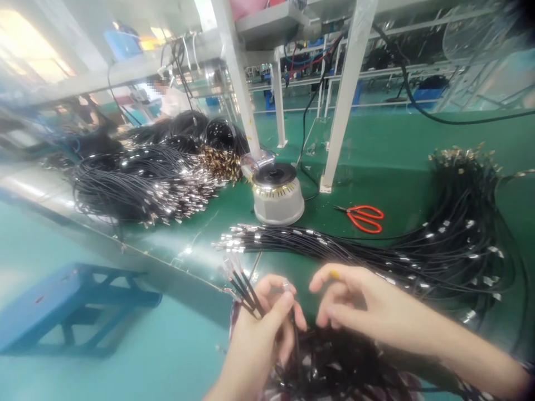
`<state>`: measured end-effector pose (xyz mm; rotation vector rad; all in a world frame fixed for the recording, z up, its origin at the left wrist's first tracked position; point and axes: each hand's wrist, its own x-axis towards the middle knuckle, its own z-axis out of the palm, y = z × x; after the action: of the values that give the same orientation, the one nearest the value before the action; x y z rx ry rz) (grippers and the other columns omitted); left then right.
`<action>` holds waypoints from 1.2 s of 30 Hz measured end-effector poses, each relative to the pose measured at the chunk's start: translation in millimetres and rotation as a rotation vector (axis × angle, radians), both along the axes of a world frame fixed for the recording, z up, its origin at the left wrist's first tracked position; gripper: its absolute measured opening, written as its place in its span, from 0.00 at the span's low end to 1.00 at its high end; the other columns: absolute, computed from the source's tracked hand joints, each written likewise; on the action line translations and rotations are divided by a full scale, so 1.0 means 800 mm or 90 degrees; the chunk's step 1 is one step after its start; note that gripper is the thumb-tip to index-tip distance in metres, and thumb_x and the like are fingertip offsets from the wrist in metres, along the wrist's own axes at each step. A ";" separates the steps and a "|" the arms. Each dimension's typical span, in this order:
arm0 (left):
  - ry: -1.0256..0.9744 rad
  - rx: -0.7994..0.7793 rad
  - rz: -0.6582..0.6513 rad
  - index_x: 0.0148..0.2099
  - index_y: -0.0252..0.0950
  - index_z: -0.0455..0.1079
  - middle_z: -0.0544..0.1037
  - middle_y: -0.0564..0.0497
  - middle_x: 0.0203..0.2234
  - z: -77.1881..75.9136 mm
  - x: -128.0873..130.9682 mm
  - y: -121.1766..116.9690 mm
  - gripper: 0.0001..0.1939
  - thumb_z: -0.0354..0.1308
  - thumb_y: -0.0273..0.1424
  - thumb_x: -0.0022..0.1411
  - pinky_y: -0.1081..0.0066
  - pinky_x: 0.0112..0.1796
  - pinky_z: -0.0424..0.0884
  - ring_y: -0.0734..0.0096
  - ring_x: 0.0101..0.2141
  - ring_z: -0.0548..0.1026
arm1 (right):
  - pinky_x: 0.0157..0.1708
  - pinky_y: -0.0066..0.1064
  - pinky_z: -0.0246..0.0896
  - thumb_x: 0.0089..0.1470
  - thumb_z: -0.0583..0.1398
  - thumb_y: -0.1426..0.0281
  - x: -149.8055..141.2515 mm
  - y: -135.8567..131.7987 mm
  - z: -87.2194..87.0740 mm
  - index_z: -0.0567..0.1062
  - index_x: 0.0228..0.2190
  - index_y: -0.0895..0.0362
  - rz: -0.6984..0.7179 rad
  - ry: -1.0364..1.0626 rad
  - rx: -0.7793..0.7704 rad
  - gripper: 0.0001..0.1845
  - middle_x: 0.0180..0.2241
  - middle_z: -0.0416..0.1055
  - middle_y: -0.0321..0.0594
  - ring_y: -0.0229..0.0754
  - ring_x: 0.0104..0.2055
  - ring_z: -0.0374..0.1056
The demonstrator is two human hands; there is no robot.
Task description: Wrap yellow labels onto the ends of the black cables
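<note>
My left hand [267, 323] is closed around several black cables [246, 292], whose stripped ends stick up past the thumb. Between its thumb and forefinger is a small pale tip, too small to make out. Just to the right, my right hand [346, 298] hovers with curled fingers apart and nothing visible in it; a yellow mark shows on one finger. Below both hands a dark heap of cables [334, 356] lies on my lap. A long bundle of black cables [301, 239] with silvery ends stretches across the green table [384, 189] just beyond my hands.
Red-handled scissors [365, 218] lie behind the bundle. A white round device with a black dial [278, 203] stands by a shelf post. Coiled cables [146, 178] are piled at left, more cable ends [463, 161] at right. A blue stool [75, 306] stands on the floor.
</note>
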<state>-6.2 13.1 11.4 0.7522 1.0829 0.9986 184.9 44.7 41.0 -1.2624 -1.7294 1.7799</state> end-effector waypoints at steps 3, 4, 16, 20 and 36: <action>0.054 0.017 -0.025 0.38 0.36 0.70 0.72 0.57 0.18 0.004 0.003 -0.001 0.08 0.61 0.36 0.60 0.81 0.14 0.48 0.87 0.11 0.57 | 0.31 0.30 0.67 0.48 0.54 0.79 0.004 0.001 0.005 0.71 0.37 0.58 0.089 0.000 -0.057 0.13 0.30 0.80 0.41 0.41 0.31 0.74; 0.070 0.023 -0.032 0.38 0.35 0.72 0.72 0.57 0.18 0.005 0.004 -0.001 0.08 0.63 0.34 0.58 0.81 0.14 0.50 0.87 0.11 0.57 | 0.30 0.29 0.67 0.47 0.54 0.80 0.003 0.000 0.006 0.71 0.36 0.58 0.112 -0.013 -0.062 0.13 0.30 0.80 0.41 0.41 0.31 0.74; 0.192 0.077 0.009 0.26 0.35 0.72 0.72 0.54 0.19 0.005 0.020 -0.009 0.05 0.64 0.28 0.52 0.77 0.22 0.62 0.77 0.20 0.66 | 0.23 0.25 0.64 0.43 0.51 0.80 -0.012 0.004 0.012 0.72 0.33 0.57 0.197 -0.075 -0.078 0.16 0.22 0.78 0.36 0.40 0.23 0.74; 0.122 0.017 0.007 0.28 0.35 0.70 0.67 0.58 0.15 0.003 0.011 -0.003 0.08 0.65 0.31 0.53 0.81 0.16 0.52 0.84 0.14 0.56 | 0.20 0.23 0.56 0.47 0.52 0.79 -0.011 0.004 -0.009 0.62 0.54 0.56 0.107 0.058 -0.207 0.30 0.21 0.76 0.32 0.37 0.19 0.71; 0.031 -0.005 0.026 0.54 0.37 0.63 0.73 0.56 0.19 0.004 0.006 -0.007 0.23 0.62 0.36 0.59 0.82 0.14 0.56 0.79 0.15 0.64 | 0.32 0.29 0.62 0.43 0.71 0.65 -0.025 -0.008 -0.030 0.66 0.32 0.54 -0.357 0.227 -0.034 0.21 0.27 0.76 0.33 0.38 0.30 0.71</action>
<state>-1.3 7.3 14.5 0.7543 1.1483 1.0149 164.6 38.3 17.0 -1.2048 -1.0119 1.5917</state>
